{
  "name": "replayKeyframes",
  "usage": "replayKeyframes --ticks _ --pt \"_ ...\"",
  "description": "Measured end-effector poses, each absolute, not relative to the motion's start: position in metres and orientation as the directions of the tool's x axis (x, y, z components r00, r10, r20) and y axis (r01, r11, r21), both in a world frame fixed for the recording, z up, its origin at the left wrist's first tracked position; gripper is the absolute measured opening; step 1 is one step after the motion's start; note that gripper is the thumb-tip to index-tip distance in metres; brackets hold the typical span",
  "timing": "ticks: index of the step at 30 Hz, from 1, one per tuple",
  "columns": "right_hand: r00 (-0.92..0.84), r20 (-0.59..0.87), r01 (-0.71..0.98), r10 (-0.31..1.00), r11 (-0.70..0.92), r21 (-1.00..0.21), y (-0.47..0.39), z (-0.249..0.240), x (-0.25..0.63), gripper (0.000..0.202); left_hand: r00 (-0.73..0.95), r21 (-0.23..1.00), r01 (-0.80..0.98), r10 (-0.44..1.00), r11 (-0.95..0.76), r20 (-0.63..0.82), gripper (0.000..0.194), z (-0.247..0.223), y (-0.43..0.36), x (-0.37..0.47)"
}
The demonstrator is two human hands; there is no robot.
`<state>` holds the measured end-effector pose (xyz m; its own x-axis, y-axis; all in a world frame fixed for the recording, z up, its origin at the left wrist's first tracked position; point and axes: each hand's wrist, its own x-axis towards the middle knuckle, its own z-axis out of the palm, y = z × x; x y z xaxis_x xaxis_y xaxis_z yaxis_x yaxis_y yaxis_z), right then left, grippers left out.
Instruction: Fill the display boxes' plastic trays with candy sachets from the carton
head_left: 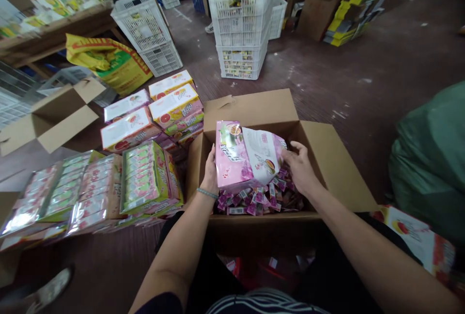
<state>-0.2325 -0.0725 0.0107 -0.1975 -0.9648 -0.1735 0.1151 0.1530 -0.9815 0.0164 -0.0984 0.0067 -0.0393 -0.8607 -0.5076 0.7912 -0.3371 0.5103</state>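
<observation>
In the head view, a pink and white printed carton (234, 168) with fruit pictures is held tilted above an open cardboard box (254, 105). My left hand (210, 172) grips the carton's left side, its fingers partly hidden behind it. At the right end, my right hand (298, 164) is closed on the carton's white part, thumb on top. Below, many small purple and white wrapped packets (254, 202) lie loose in the cardboard box.
Stacked printed cartons (176, 103) and trays of packets (141, 178) stand to the left. White plastic crates (240, 23) are ahead. A yellow sack (109, 62) lies farther left, beyond another open cardboard box (54, 115). A green sack (432, 159) stands at right.
</observation>
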Motion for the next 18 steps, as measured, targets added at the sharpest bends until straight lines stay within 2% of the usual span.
replayKeyframes --ticks 2,4,5,7,9,11,14,15,18 --pt "-0.013 -0.129 0.019 -0.992 0.129 -0.991 -0.065 0.012 -0.224 0.103 -0.003 0.523 0.791 -0.857 -0.317 -0.516 0.062 0.004 -0.098 0.010" --pt "0.152 -0.042 -0.069 -0.987 0.032 -0.997 -0.053 0.015 -0.210 0.115 0.051 0.549 0.789 -0.863 -0.274 -0.503 0.070 0.004 -0.096 0.001" --pt "0.189 -0.006 -0.079 -0.982 -0.009 -0.997 -0.048 0.016 -0.202 0.118 0.075 0.568 0.783 -0.868 -0.253 -0.490 0.071 0.005 -0.094 -0.005" --pt "0.122 0.051 -0.059 -0.991 -0.058 -0.997 -0.041 0.020 -0.188 0.120 0.091 0.606 0.760 -0.884 -0.236 -0.458 0.068 0.009 -0.092 -0.016" --pt "-0.027 0.074 -0.025 -0.997 -0.073 -0.997 -0.043 0.026 -0.183 0.109 0.084 0.645 0.726 -0.901 -0.238 -0.427 0.062 0.017 -0.091 -0.019" --pt "-0.092 0.074 0.035 -0.993 -0.077 -0.996 -0.051 0.035 -0.189 0.094 0.130 0.701 0.677 -0.900 -0.226 -0.417 0.059 0.027 -0.095 -0.011" --pt "0.020 0.048 0.160 -0.999 -0.045 -0.986 -0.066 0.049 -0.218 0.083 0.291 0.775 0.605 -0.855 -0.183 -0.429 0.068 0.039 -0.104 0.011" --pt "0.064 0.031 0.187 -0.997 -0.018 -0.982 -0.071 0.053 -0.229 0.082 0.297 0.785 0.596 -0.862 -0.169 -0.411 0.070 0.041 -0.105 0.016" --pt "0.066 -0.043 0.226 -0.997 0.057 -0.972 -0.082 0.060 -0.257 0.074 0.064 0.766 0.605 -0.945 -0.218 -0.320 0.067 0.041 -0.101 0.017"
